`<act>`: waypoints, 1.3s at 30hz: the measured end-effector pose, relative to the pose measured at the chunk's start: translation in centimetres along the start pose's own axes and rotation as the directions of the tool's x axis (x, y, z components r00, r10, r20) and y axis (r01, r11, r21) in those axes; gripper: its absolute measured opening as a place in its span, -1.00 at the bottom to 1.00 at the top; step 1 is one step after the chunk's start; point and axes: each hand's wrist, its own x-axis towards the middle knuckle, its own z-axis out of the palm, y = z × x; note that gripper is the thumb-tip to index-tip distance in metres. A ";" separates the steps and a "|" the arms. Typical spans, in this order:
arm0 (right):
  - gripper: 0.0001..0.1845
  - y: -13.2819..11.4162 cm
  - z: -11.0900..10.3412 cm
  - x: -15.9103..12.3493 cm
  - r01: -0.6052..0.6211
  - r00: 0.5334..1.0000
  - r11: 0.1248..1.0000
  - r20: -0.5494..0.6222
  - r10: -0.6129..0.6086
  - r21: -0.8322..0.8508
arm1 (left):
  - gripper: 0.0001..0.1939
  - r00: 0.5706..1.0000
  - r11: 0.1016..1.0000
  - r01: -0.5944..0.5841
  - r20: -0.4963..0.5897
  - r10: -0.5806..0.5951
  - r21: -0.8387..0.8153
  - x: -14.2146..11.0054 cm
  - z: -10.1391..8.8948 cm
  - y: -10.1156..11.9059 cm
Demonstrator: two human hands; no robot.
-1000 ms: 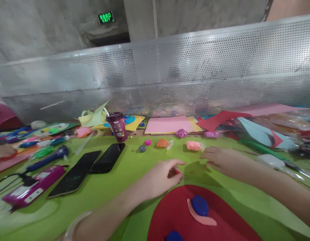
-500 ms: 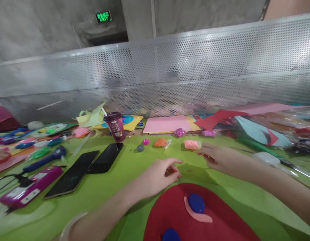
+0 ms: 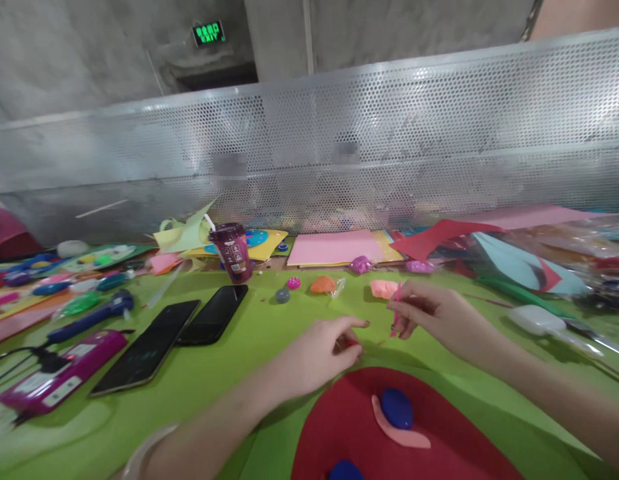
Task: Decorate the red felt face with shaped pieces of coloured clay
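My right hand (image 3: 422, 308) pinches a thin pink stick (image 3: 397, 310), held nearly upright above the green table surface. Just behind it lies a lump of salmon-pink clay (image 3: 382, 288). My left hand (image 3: 325, 348) hovers near the top edge of a red paper shape (image 3: 334, 413). Its index finger reaches forward while the other fingers curl toward the thumb; a bit of red shows there, too small to name. On the red paper sit a blue clay disc (image 3: 396, 408) with a curved salmon-pink strip (image 3: 400, 433) along its side, and a second blue disc (image 3: 345, 471) at the bottom edge.
Two black phones (image 3: 148, 343) and a purple power strip (image 3: 64, 373) lie at left. A purple drink cup (image 3: 233, 252) stands behind. Orange clay (image 3: 322, 285), a grey disc (image 3: 282, 295) and a pink ball (image 3: 293, 283) lie ahead. Scissors (image 3: 597, 340) rest at right, near a perforated metal screen (image 3: 309, 153).
My right hand has drawn back slightly from the salmon-pink clay and now holds the pink stick upright in plain view. The left hand has hardly moved.
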 end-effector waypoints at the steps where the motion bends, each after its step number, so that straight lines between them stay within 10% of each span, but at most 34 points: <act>1: -0.70 0.0 0.2 -0.1 -0.015 1.000 1.000 -0.024 0.015 0.012 | -0.60 1.000 1.000 -0.001 0.002 0.001 -0.001 0.0 0.0 0.0; 9: -0.75 -0.6 0.9 -0.7 -0.039 0.996 0.971 -0.093 0.018 -0.237 | -0.57 1.000 1.000 0.009 0.013 -0.009 -0.013 -0.1 0.0 0.1; 39: -0.78 -1.2 0.6 -1.9 0.290 0.944 0.722 0.314 -0.106 -0.628 | -0.61 1.000 1.000 -0.003 0.024 0.004 -0.030 0.0 -0.1 -0.1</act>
